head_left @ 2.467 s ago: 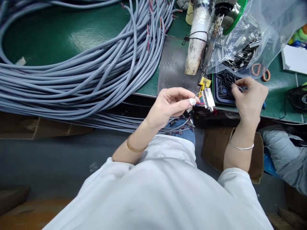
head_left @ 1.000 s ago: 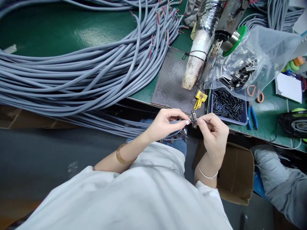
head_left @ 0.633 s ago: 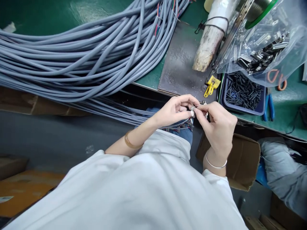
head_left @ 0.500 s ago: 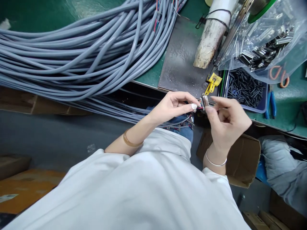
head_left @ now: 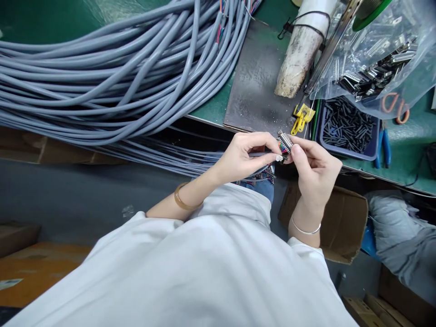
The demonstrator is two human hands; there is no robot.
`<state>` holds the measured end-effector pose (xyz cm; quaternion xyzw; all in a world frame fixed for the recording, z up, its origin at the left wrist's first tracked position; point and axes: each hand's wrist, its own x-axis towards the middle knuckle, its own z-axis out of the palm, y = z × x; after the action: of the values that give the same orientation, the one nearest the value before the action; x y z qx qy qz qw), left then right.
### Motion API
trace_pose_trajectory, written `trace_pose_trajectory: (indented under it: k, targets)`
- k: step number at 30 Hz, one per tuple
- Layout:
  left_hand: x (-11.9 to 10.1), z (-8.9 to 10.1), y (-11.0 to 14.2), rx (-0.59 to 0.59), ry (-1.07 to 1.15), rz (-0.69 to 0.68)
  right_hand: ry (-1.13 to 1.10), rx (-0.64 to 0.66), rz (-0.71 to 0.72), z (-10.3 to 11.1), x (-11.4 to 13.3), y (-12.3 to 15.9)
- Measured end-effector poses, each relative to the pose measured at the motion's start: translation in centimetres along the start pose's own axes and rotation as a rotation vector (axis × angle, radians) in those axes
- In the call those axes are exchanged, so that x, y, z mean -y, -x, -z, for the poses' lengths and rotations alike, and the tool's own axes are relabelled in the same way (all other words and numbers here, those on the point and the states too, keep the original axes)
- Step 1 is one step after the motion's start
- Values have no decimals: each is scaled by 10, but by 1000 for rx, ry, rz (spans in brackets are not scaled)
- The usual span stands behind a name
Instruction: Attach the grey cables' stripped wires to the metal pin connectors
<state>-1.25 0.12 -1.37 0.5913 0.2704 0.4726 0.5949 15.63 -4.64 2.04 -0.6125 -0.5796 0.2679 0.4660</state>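
Pinching the metal plug [head_left: 286, 139] with the right hand [head_left: 314, 169] and its colored wires [head_left: 283, 147] with the left hand [head_left: 243, 156], near the yellow clip [head_left: 303, 119]. Just tipped it over, making the wires easier to see.

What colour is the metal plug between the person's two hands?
The plug is shiny silver; it shows best in the head view, the only one.

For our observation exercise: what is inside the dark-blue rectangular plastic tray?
Heaped short, thin black pieces; they hide the floor of the tray, and a clear plastic bag overlaps its far edge.
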Motion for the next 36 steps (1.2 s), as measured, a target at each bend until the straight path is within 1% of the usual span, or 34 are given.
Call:
trace_pose_trajectory:
  k: [2,3,4,8,15,18,20,22,23,25,27,29,31,33,36]
  targets:
    - [2,-1,-1,-51,23,8,129,-97,37,0,5,3]
    - [3,-2,-2,-69,38,23,171,-109,52,-1,7,4]
    - [4,-2,-2,-77,49,43,197,-96,64,0,8,5]
    - [4,0,-4,-63,53,92,224,35,94,-1,5,6]
    - [10,0,-5,-63,25,47,332,63,172,1,-3,1]
    - [12,-1,-4,-62,-6,75,388,76,254,1,-6,1]
    - [12,-2,-5,-64,1,102,423,59,301,-1,-7,2]
    - [11,-4,-6,-81,27,122,403,-9,307,-1,-8,3]
    - [10,-4,-7,-97,44,131,362,-72,300,0,-8,4]
    - [8,-3,-10,-136,84,158,189,-241,292,3,-8,3]
    - [7,-2,-12,-167,128,195,-52,-382,325,7,-6,2]
    - [6,0,-13,-179,166,224,-199,-428,316,10,-4,1]
    - [5,2,-14,-177,200,236,-171,-418,251,10,-4,2]
    - [4,2,-14,-171,222,240,-59,-379,180,6,-6,3]
    - [3,2,-16,-166,226,252,8,-224,140,-3,-13,3]
